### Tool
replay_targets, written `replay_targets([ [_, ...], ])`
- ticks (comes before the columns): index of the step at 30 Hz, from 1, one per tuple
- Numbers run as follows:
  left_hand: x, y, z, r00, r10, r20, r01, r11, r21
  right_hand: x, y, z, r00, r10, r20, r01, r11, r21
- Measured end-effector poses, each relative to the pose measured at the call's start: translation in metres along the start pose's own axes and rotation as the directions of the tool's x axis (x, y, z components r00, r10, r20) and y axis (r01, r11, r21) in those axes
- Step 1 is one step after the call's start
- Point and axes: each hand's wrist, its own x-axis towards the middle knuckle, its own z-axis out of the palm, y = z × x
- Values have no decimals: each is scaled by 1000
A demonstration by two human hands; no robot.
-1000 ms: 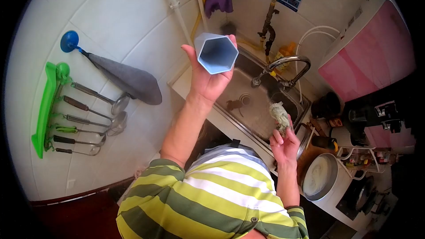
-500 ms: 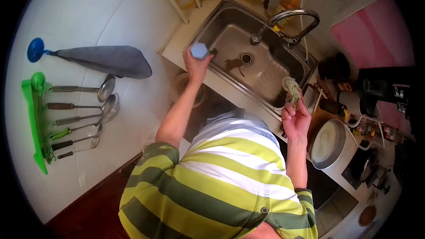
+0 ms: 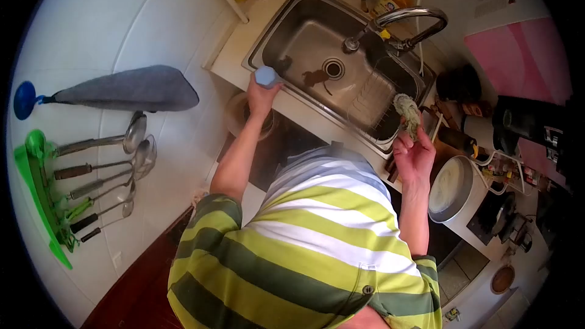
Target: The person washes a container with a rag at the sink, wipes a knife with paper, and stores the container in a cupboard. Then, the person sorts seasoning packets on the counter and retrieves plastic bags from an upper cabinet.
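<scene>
we have our left hand (image 3: 261, 99) closed around a pale blue six-sided cup (image 3: 265, 77) at the near left corner of the sink (image 3: 301, 39), while our right hand (image 3: 415, 153) pinches a crumpled, whitish-green scrubber (image 3: 407, 111) between thumb and fingers by the near right corner. the relation that matters here is between those two things: the scrubber lies well to the right of the cup, on about the same side of the basin as our body, with the front edge of the sink running between them. the cup's six-sided end faces up towards our eyes, so we judge that its long axis runs roughly along our line of sight; from this angle we cannot tell whether that end is the mouth or the base. the scrubber's long axis slants from our fingertips away from us and a little to the left, so its free end points over the sink. our left hand is the one at the cup, and our right is well apart from it. the drain (image 3: 333, 69) lies between the two grips but farther from us, the tap (image 3: 440, 24) arches beyond the scrubber, and a metal bowl (image 3: 451, 189) sits beside our right wrist.
</scene>
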Motion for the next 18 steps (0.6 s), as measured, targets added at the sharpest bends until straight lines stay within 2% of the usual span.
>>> replay_targets([
  [1,2,4,1,999,-22,34,20,999,38,0,2,6,1000,-5,11,5,1000,-2],
  [2,4,9,-2,999,-15,-50,9,994,-111,-3,3,8,1000,-8,14,8,1000,-3],
  [3,5,20,-4,999,-17,-42,12,994,-110,-3,3,6,1000,-11,8,11,1000,-1],
  [5,9,33,-8,936,187,-299,-186,982,31,3,4,3,998,-7,58,7,1000,9],
  [6,10,7,-8,984,62,-167,-50,996,74,7,4,0,998,-2,64,1,1000,9],
  [7,6,-5,-6,983,66,-173,-53,995,79,12,5,-4,998,15,53,-16,1000,16],
  [9,0,-13,-4,990,-73,119,68,997,41,15,6,-4,998,32,46,-33,999,27],
  [10,5,-14,-3,990,-110,85,90,974,207,15,5,-3,999,35,27,-35,999,21],
  [11,9,-15,-1,990,-104,91,83,976,204,14,4,-2,999,33,3,-33,999,15],
  [12,10,17,-8,970,-233,75,244,942,-230,9,3,-1,1000,29,-3,-29,999,18],
  [13,12,42,-15,931,-350,108,338,709,-618,8,2,2,1000,-17,8,17,1000,-15],
  [14,15,52,-23,893,-377,247,414,467,-781,9,2,4,998,-57,28,58,997,-46],
  [15,18,72,-33,900,-368,233,397,476,-785,11,4,4,998,-51,44,53,998,-41],
  [16,19,96,-42,825,-341,451,519,142,-843,13,3,-1,995,-57,87,59,998,-26],
  [17,20,118,-48,734,-232,638,607,-199,-770,15,3,-4,990,-61,128,63,998,-12],
  [18,20,136,-50,747,-227,625,595,-192,-781,18,2,-5,981,-48,189,56,998,-38],
])
